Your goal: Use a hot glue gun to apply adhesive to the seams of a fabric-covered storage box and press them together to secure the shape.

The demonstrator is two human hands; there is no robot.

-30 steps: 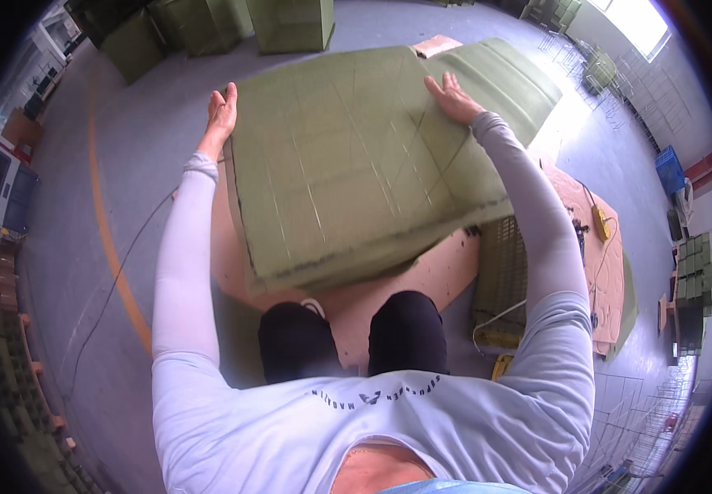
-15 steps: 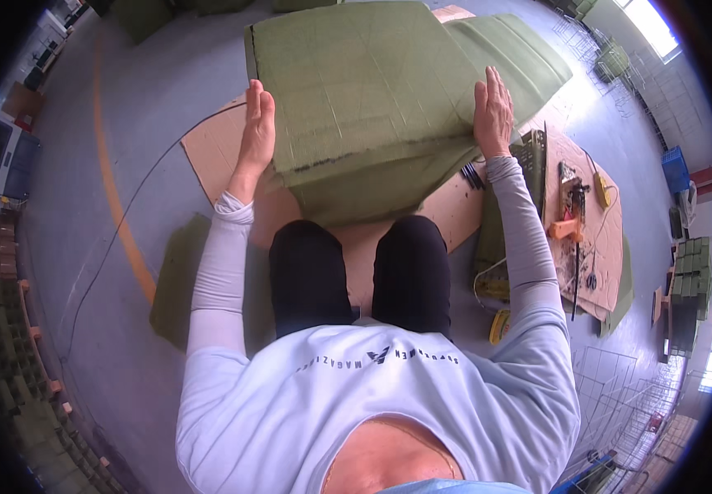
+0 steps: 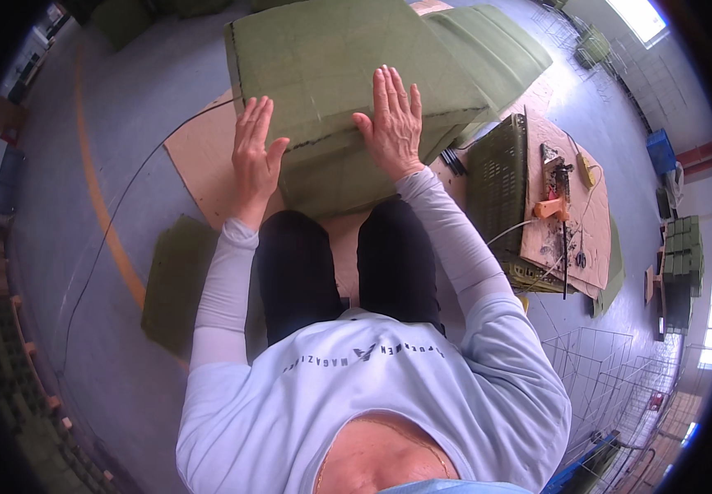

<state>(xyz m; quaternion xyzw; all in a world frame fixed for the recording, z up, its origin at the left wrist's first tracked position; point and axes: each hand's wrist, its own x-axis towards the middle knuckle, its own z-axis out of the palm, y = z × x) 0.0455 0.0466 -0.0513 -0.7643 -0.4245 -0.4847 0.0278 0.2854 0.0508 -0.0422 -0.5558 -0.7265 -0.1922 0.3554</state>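
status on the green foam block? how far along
Done: the green foam block lies on the cardboard sheet in front of the knees. In hand: left hand flat against its near left corner, right hand flat on top, both open palms, no grip. Left: the glue gun lies untouched on the side board; a second foam piece waits behind.

Workshop: concrete floor (image 3: pixel 125 107), stacked crates (image 3: pixel 681 263), tools (image 3: pixel 558 206).
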